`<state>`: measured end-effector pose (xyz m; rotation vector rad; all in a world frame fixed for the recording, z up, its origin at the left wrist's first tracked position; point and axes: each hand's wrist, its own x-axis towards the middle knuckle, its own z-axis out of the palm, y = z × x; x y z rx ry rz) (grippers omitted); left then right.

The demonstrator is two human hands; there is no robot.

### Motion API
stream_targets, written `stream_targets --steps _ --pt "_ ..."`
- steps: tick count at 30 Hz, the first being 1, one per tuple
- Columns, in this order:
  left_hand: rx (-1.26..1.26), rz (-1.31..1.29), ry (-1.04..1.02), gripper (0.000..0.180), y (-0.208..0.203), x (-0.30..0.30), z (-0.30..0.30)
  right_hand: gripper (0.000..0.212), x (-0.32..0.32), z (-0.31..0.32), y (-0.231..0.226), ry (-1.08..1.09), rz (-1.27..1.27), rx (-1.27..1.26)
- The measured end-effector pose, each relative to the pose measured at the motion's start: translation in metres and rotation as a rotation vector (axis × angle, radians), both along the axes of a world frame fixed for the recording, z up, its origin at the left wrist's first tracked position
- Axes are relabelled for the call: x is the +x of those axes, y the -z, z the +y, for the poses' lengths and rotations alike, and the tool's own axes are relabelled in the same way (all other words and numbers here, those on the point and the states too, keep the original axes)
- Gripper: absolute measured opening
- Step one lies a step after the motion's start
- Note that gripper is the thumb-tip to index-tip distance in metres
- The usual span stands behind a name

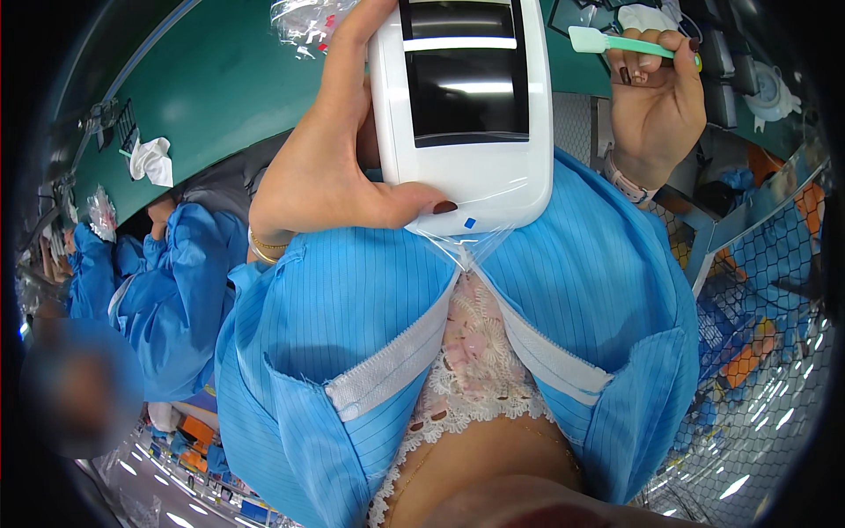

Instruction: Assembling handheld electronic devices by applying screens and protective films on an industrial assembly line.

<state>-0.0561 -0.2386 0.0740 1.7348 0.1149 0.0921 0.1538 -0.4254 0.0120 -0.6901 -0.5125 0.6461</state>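
Observation:
A white rounded device [475, 172] with a glossy black panel is held up before my chest, cut off by the top edge of the view. Clear film covers it and bunches at its near end, and a small blue mark shows there. My left hand [308, 172] grips the device from its left side, thumb on the front near the bottom; the other fingers are mostly hidden behind it. To the right, my raised right hand [656, 114] is closed around a small mint-green brush-like tool [616, 44] with a pale wide head pointing left. The tool is apart from the device.
Beyond lies a green worktable [220, 97] with a clear plastic bag [304, 26] with red bits and a crumpled white cloth [152, 161]. A co-worker in blue [180, 299] sits at left. Dark boxes [717, 53] and wire mesh [757, 290] are at right.

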Motion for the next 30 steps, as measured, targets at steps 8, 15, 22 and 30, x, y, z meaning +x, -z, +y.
stream_targets --steps 8,15,22,30 --pt "-0.235 -0.085 0.061 0.128 0.032 -0.009 0.016 0.024 -0.018 0.015 -0.01 0.183 0.051 -0.013" --pt "-0.219 -0.104 0.085 0.129 0.026 -0.005 0.012 0.025 -0.018 0.015 -0.013 0.162 0.03 -0.02" --pt "-0.175 -0.094 0.083 0.129 0.027 -0.005 0.017 0.024 -0.018 0.015 -0.008 0.186 0.032 -0.051" --pt "-0.191 -0.18 0.108 0.129 0.03 -0.001 0.011 0.024 -0.019 0.014 -0.014 0.185 0.016 -0.129"
